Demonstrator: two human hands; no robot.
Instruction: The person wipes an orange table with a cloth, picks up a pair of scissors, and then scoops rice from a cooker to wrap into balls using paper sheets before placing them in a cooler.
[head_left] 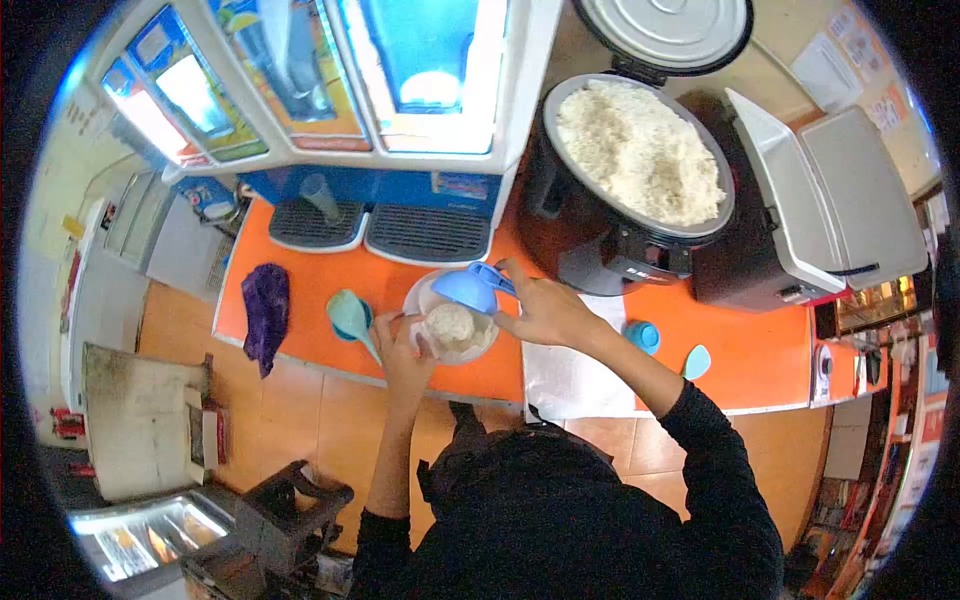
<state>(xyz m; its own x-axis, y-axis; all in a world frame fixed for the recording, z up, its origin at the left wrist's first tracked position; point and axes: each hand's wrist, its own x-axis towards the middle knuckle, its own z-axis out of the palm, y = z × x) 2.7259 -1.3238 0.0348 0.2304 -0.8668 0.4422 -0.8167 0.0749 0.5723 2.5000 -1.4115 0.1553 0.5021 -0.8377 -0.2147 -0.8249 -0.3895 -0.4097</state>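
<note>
On the orange counter in front of me is a white bowl (412,297) with a rounded mound of rice (450,326) in it. My left hand (402,358) has its fingers closed at the bowl's left rim. My right hand (548,308) grips the handle of a blue cup (466,290), which is tilted over the bowl's far side, just beyond the mound. Left of the bowl, a pale green spoon (345,310) lies over a teal cup (350,322), its handle reaching toward my left hand.
A large open rice cooker (590,250) full of rice stands behind my right hand. Beside it is an open grey-lidded box (775,200). A drink dispenser (340,160) stands at the back left. A purple cloth (265,310), small turquoise cup (643,337) and turquoise paddle (697,361) lie on the counter (300,340).
</note>
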